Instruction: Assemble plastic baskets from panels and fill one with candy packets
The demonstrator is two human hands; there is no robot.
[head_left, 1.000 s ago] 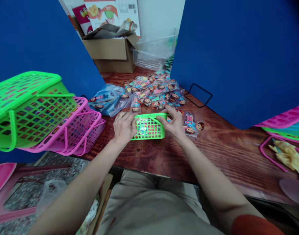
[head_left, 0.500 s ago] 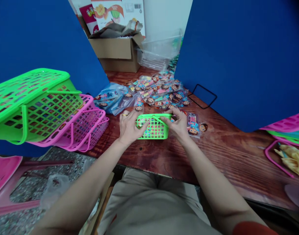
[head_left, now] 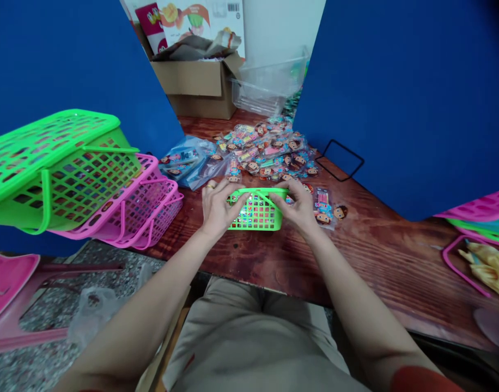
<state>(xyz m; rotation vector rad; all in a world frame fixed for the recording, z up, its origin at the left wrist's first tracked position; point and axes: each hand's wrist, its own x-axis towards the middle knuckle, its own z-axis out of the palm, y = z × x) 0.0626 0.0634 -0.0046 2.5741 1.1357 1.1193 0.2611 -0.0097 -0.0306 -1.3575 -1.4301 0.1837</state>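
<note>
A small green plastic basket (head_left: 255,215) with lattice sides stands on the brown wooden table in front of me. Colourful packets show through its holes. My left hand (head_left: 221,206) grips its left end, thumb along the front rim and fingers over the top. At the right end, my right hand (head_left: 296,204) holds the rim between thumb and fingers. Behind the basket lies a heap of small clear packets (head_left: 266,149) with cartoon faces. A single packet (head_left: 323,207) rests just right of my right hand.
Filled green (head_left: 90,179) and pink baskets (head_left: 159,209) stand at the left. A blue plastic bag (head_left: 188,163) lies beside the heap. Behind are a cardboard box (head_left: 192,79) and a clear bin (head_left: 269,81). Blue panels (head_left: 405,98) flank the table; a black frame (head_left: 340,159) leans right.
Both hands stay on the green basket's ends, with the left hand shifted very slightly. The whole view has moved a little; nothing was let go.
</note>
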